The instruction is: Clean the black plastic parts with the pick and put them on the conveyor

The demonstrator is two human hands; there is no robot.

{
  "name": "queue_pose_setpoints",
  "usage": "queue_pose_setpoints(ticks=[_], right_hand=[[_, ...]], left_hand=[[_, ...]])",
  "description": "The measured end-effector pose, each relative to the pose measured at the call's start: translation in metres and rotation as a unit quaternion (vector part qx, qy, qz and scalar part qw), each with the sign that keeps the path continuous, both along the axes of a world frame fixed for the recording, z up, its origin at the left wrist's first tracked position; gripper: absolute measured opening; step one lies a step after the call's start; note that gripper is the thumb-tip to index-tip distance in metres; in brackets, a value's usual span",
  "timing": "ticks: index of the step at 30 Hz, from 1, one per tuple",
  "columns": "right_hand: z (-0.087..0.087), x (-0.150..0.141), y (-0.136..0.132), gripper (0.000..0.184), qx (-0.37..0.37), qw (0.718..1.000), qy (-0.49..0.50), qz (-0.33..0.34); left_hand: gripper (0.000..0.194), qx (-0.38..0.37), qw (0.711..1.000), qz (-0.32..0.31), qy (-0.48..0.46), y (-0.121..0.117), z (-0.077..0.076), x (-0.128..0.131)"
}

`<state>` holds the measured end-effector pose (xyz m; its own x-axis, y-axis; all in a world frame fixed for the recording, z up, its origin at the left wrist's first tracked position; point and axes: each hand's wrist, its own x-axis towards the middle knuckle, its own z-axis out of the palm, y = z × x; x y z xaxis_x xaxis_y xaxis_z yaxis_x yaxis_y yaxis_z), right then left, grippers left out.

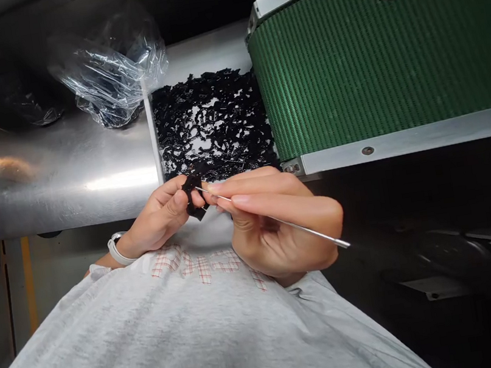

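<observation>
Pinching a small black part (191, 185), the left hand (158, 218) has its grip pressed together, thumb against fingers. Part sits between both hands, in front of the shirt (195, 339), at the near edge of the white tray (154, 142) of loose black pieces (213, 127) as viewed; height over it can't be told. Right hand (285, 221): grip pinching a thin metal rod (298, 228). Relation that counts, my read: rod tip vs part. Part lies left of the right grip, directly off the tip. Rod's long axis slants from tip, left and farther out, to tail, right and nearer the shirt. Part's longer side seems to run toward the shirt, so rod meets it at an angle. Left hand is nearer, being on it; right fingertips are just beside. Tip looks touching; can't confirm.
</observation>
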<state>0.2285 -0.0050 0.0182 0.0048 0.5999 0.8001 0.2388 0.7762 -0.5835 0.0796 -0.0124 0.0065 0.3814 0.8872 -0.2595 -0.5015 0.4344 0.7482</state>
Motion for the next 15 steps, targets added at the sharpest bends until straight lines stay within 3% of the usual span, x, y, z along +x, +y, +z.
queue_pose_setpoints(ticks=[9,15], right_hand=[[-0.002,0.001,0.001,0.016,0.004,1.0,-0.014,0.004],[-0.011,-0.005,0.009,0.012,0.065,0.997,0.029,0.001]], left_hand=[[0.038,0.016,1.0,-0.002,-0.017,0.002,-0.001,0.0],[0.041,0.033,0.999,-0.002,0.014,0.002,-0.003,0.0]])
